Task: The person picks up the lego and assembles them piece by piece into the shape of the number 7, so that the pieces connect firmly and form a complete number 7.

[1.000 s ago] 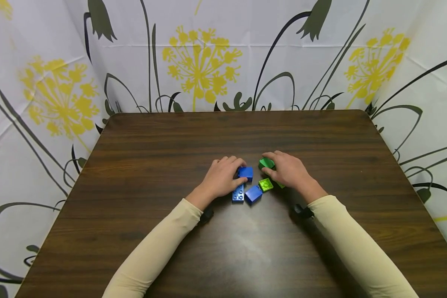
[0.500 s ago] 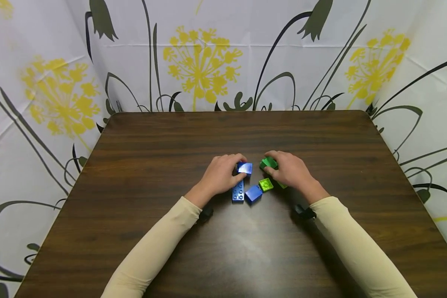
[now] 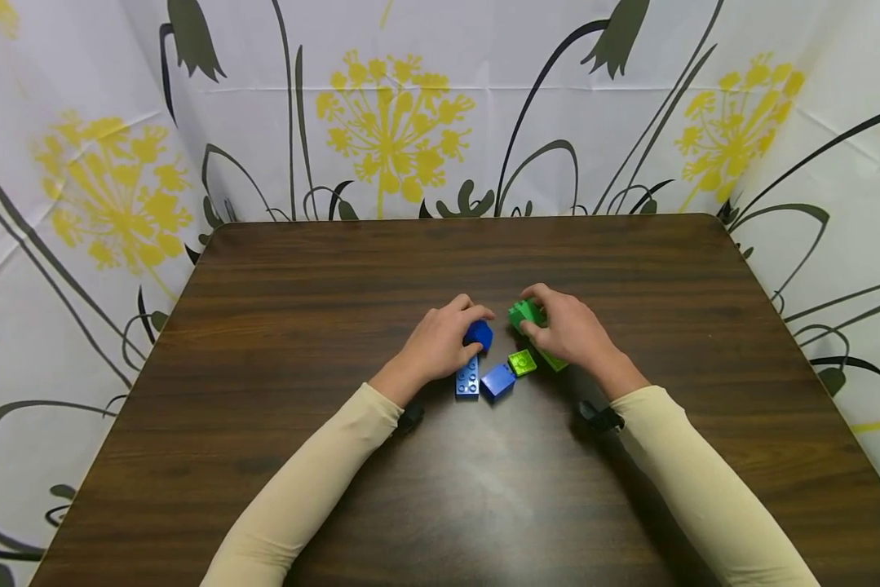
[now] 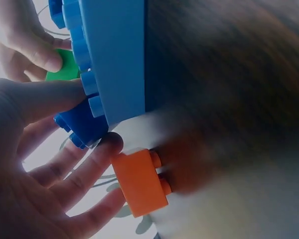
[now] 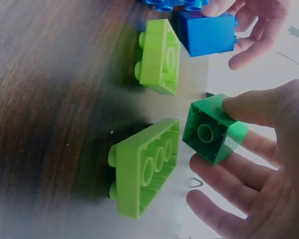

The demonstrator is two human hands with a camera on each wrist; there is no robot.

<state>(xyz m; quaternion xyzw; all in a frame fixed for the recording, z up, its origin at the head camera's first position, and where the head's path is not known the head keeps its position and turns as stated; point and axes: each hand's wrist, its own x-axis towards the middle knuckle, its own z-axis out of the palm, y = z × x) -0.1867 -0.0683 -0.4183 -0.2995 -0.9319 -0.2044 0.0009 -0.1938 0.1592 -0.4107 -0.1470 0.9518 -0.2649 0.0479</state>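
My left hand (image 3: pixel 440 341) pinches a dark blue building brick (image 4: pixel 87 122) between thumb and fingers. It hovers just beyond a long blue brick (image 3: pixel 467 379). An orange brick (image 4: pixel 139 184) stands beside those fingertips in the left wrist view; in the head view the hand hides it. In my right hand (image 3: pixel 573 326) a green brick (image 5: pixel 209 129) is held between thumb and fingers, its hollow underside showing in the right wrist view. Below that hand lies a long lime brick (image 5: pixel 147 169), hollow side up. Between the hands are a small lime brick (image 3: pixel 522 363) and another blue brick (image 3: pixel 498 381).
The dark wooden table (image 3: pixel 322 269) extends around the bricks on all sides. A white curtain (image 3: pixel 263 106) with yellow and grey flowers hangs behind its far edge and along both sides. Both wrists carry a black strapped device (image 3: pixel 599 417).
The dark blue brick has turned in my left hand, which shifted slightly. My right hand has moved a little away from me with the green brick tilting, uncovering more of the long lime brick.
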